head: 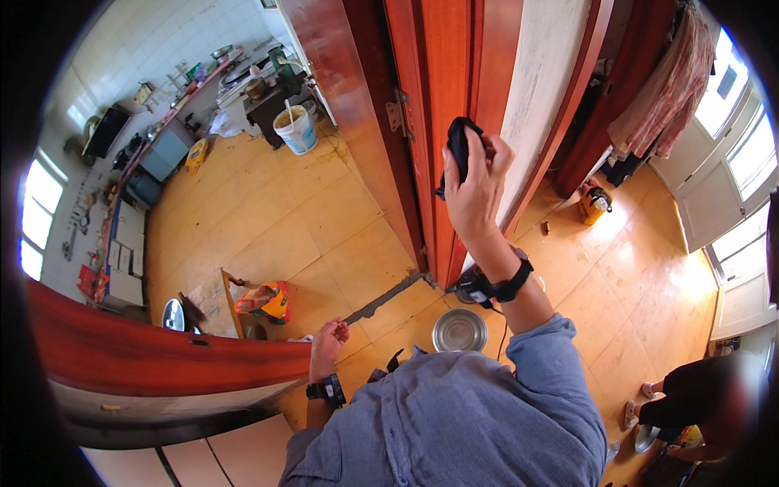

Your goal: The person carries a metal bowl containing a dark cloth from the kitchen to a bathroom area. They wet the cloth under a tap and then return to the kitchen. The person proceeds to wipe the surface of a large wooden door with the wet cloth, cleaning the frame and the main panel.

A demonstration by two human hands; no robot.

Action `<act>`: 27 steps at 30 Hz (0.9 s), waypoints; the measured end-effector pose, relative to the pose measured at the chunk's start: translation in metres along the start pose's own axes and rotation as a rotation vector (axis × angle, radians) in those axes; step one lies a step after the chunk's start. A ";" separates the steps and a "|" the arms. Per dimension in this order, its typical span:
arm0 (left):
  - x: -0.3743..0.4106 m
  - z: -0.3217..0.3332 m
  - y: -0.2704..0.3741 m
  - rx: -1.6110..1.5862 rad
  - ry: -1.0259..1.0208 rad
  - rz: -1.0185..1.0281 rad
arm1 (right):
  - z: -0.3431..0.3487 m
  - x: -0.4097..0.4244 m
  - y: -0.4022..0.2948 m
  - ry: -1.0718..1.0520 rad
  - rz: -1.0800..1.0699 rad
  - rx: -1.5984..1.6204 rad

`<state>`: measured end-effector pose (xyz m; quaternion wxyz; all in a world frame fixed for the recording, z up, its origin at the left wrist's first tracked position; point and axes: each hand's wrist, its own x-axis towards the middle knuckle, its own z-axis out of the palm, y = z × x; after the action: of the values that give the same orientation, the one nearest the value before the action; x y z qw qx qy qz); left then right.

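Note:
My right hand [478, 182] is raised and holds a bunched black cloth [461, 155] against the red-brown wooden door frame [441, 79]. A metal hinge [401, 115] sits on the frame to the left of the cloth. Lower down, my left hand [330, 341] hangs over the floor with its fingers curled; nothing shows in it, though the palm is partly hidden. Below my right forearm a round metal basin [460, 330] stands on the tiles. A dark strip [386, 299] crosses the floor at the doorway.
To the left are a kitchen counter [131, 164], a white bucket [296, 131] and an orange-red bag [268, 301]. An open wooden door [176, 356] lies near my left arm. To the right are a yellow container [593, 206], hanging clothes [663, 97] and another person [700, 395] bending low.

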<state>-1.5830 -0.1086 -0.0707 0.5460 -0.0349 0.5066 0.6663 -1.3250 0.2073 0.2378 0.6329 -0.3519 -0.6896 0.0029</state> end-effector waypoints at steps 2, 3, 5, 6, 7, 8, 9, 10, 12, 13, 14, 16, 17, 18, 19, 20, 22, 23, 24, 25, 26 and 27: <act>0.001 0.005 -0.003 -0.006 -0.009 -0.003 | 0.004 -0.020 0.008 -0.021 0.022 -0.050; 0.000 0.007 -0.004 0.009 -0.014 -0.003 | 0.007 -0.034 0.014 -0.034 0.038 -0.074; -0.003 0.007 -0.005 0.024 -0.026 -0.005 | 0.012 -0.069 0.030 -0.073 0.079 -0.094; -0.004 0.006 -0.006 0.020 -0.031 -0.008 | 0.012 -0.088 0.038 -0.109 0.104 -0.100; -0.006 0.006 -0.006 0.018 -0.039 -0.010 | 0.013 -0.105 0.044 -0.144 0.128 -0.106; -0.007 0.005 -0.006 0.029 -0.029 -0.013 | 0.013 -0.120 0.049 -0.173 0.156 -0.108; -0.008 0.006 -0.005 0.039 -0.020 -0.010 | 0.012 -0.130 0.050 -0.200 0.180 -0.106; -0.010 0.006 -0.005 0.048 -0.011 -0.007 | 0.012 -0.137 0.053 -0.227 0.204 -0.104; -0.014 0.007 -0.004 0.063 0.008 -0.004 | 0.013 -0.140 0.056 -0.220 0.185 -0.073; -0.015 0.009 -0.002 0.071 0.015 -0.001 | 0.013 -0.138 0.056 -0.214 0.174 -0.058; -0.016 0.010 0.000 0.077 0.003 0.009 | 0.013 -0.135 0.056 -0.197 0.151 -0.057; -0.021 0.005 -0.002 0.083 -0.012 0.021 | 0.012 -0.129 0.053 -0.178 0.106 -0.053; -0.023 0.003 -0.004 0.075 -0.003 0.013 | 0.012 -0.127 0.053 -0.182 0.109 -0.058; -0.022 0.001 -0.005 0.067 0.003 0.006 | 0.013 -0.124 0.053 -0.184 0.109 -0.063; -0.022 -0.001 -0.006 0.059 0.010 0.000 | 0.014 -0.123 0.053 -0.186 0.109 -0.068; -0.023 -0.004 -0.008 0.039 0.010 -0.008 | 0.014 -0.125 0.053 -0.181 0.101 -0.072; -0.021 -0.010 -0.014 -0.002 -0.001 -0.016 | 0.017 -0.132 0.061 -0.161 0.074 -0.081; -0.022 -0.014 -0.015 -0.002 0.003 -0.013 | 0.022 -0.137 0.065 -0.142 0.069 -0.072; -0.023 -0.018 -0.016 -0.008 0.009 -0.004 | 0.026 -0.138 0.064 -0.129 0.054 -0.101; -0.023 -0.020 -0.019 -0.014 0.015 0.005 | 0.028 -0.139 0.064 -0.114 0.040 -0.130; -0.028 -0.019 -0.019 0.017 0.034 0.031 | 0.029 -0.138 0.065 -0.110 0.030 -0.145; -0.029 -0.017 -0.017 0.018 0.040 0.049 | 0.030 -0.137 0.066 -0.104 0.022 -0.160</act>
<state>-1.5665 -0.1428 -0.0723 0.5197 -0.0308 0.5239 0.6742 -1.3256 0.2031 0.0824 0.5659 -0.4081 -0.7159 -0.0270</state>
